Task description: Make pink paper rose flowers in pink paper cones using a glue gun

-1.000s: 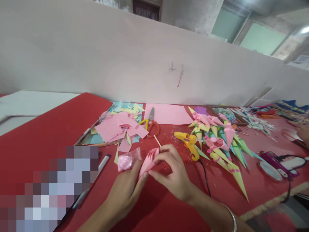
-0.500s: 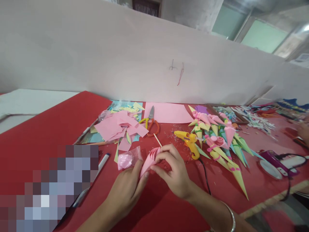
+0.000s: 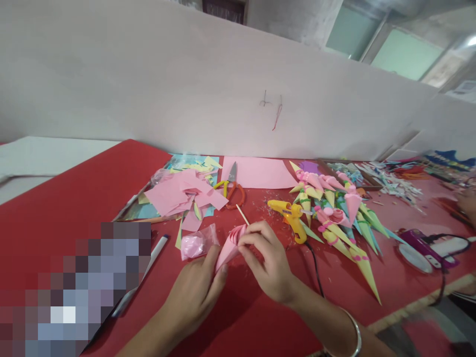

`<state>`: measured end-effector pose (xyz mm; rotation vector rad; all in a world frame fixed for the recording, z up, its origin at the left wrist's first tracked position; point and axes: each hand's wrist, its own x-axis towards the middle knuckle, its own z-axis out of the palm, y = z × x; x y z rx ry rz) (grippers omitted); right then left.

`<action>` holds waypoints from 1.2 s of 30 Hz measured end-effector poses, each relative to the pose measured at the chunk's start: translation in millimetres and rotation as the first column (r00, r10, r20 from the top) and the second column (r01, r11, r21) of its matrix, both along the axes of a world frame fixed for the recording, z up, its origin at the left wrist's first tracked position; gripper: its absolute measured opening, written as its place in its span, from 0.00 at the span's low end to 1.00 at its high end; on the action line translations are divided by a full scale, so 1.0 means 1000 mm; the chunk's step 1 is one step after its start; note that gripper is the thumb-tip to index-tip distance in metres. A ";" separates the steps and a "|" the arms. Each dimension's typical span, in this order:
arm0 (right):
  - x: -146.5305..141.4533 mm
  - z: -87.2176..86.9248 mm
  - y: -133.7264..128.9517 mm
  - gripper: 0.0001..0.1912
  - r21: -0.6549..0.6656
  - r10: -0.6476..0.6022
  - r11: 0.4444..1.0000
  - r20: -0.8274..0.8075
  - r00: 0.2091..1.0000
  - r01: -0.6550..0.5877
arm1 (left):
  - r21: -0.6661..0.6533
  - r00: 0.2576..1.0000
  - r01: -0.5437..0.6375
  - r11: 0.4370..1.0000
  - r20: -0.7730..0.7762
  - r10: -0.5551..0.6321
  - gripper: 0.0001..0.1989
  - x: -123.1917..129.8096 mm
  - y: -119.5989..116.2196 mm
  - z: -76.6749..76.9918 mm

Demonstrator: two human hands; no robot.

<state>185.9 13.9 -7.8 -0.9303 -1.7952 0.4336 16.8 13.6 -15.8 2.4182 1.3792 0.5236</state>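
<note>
My left hand [image 3: 189,287] is closed around the lower part of a pink paper cone [image 3: 227,253], whose wide end shows several rolled or folded layers. My right hand [image 3: 273,265] pinches at the right side of that wide end. A thin wooden stick [image 3: 242,213] sticks out from its fingers, pointing up and left; its lower end is hidden. Just left of the cone lies a clear plastic bag [image 3: 199,244] with pink material inside. To the right of my right hand rests a yellow glue gun [image 3: 293,220].
Behind my hands are scissors [image 3: 234,191], a heap of pink paper pieces [image 3: 182,193] and a pink sheet [image 3: 260,172]. Finished-looking paper cones [image 3: 334,213] pile up at right, near a purple power strip [image 3: 420,245]. A marker pen [image 3: 158,248] lies at left. Another person's hand [image 3: 466,201] shows far right.
My right thumb has drawn up and in, closer to its fingertips at the cone's wide end. The left hand keeps its hold, and the things on the table stay put.
</note>
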 end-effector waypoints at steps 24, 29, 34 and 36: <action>-0.001 -0.004 0.002 0.30 -0.289 0.084 0.941 -0.304 0.949 -0.176 | 0.003 0.997 0.007 1.000 0.072 -0.007 0.22 -0.005 0.000 -0.016; -0.001 -0.003 -0.002 0.19 -0.452 0.086 0.863 -0.310 0.947 -0.226 | 0.067 0.997 0.076 0.995 -0.035 -0.074 0.16 -0.022 -0.002 0.017; 0.001 -0.005 0.002 0.16 -0.470 -0.013 0.862 -0.397 0.918 -0.191 | 0.348 0.899 -0.346 0.872 -0.145 0.414 0.22 -0.114 0.000 0.015; 0.001 -0.006 0.003 0.16 -0.464 -0.014 0.865 -0.404 0.915 -0.192 | 0.371 0.876 -0.367 0.853 -0.172 0.451 0.22 -0.145 0.002 0.006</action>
